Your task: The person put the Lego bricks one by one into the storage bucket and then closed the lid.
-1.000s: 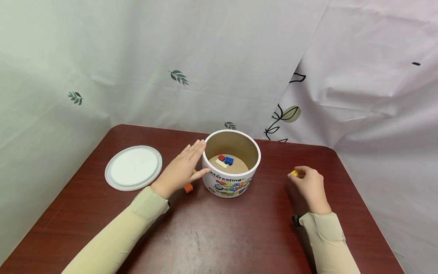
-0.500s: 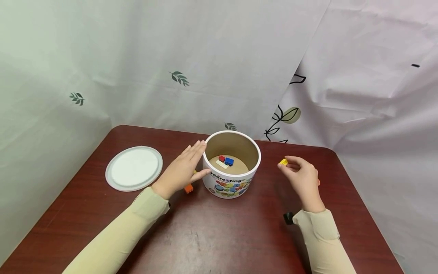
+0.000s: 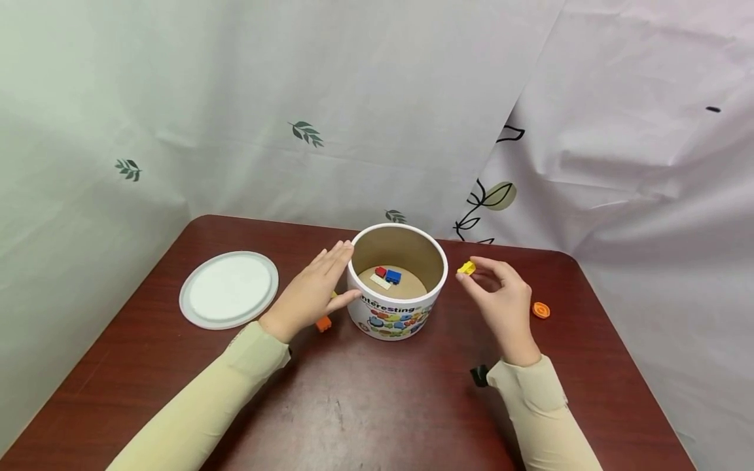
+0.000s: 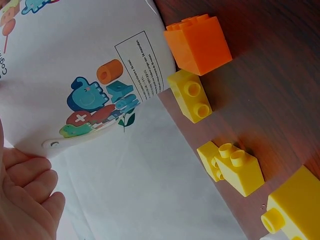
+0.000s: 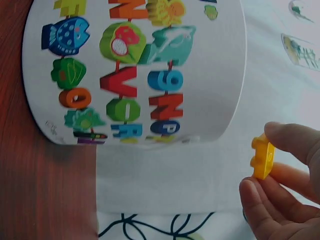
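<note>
Small yellow plastic brick (image 3: 467, 267), head view: pinched by right hand (image 3: 503, 304), just right of round white printed bucket (image 3: 393, 324), closer to it than a second ago. Round orange plastic piece (image 3: 540, 310), hidden earlier, now shows on red wooden surface (image 3: 365, 405). Left hand (image 3: 309, 294) unmoved, straight fingers against bucket, gripping nothing. Left wrist: orange plastic block (image 4: 197, 45) near bucket. Right wrist: brick apart from bucket.

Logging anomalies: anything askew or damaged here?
Nothing stands out: the bucket stands upright, the white lid lies flat on the table, and I see no damage. The orange round piece just lies apart, right of the right hand.
</note>
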The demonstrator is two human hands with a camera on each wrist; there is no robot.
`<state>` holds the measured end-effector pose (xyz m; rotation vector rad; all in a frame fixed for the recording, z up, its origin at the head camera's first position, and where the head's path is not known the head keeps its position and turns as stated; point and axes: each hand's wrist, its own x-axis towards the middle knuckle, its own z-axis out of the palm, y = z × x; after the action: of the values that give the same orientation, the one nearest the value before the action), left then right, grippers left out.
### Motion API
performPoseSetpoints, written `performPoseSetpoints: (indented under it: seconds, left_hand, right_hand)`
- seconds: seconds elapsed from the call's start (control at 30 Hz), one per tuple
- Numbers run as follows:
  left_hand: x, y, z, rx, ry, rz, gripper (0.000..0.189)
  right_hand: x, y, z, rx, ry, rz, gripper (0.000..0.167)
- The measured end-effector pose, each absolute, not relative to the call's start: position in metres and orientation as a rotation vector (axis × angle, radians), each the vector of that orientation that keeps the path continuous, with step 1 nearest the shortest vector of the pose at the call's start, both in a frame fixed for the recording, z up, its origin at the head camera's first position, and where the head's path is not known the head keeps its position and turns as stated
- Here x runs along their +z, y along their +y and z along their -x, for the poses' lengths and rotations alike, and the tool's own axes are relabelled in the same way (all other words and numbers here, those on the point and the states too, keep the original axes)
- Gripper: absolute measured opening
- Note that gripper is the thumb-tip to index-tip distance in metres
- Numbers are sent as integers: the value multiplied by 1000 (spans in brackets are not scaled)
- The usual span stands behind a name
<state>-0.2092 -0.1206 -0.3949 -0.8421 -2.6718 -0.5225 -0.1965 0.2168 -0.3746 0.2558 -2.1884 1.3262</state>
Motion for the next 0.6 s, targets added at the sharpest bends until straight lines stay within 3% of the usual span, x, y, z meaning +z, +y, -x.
performPoseSetpoints:
  seconds: [0.6]
  left_hand:
    - [-397, -121, 209, -526, -2654, 853, 84]
  right_hand:
    - [-360, 182, 208, 1217, -2292, -485, 38]
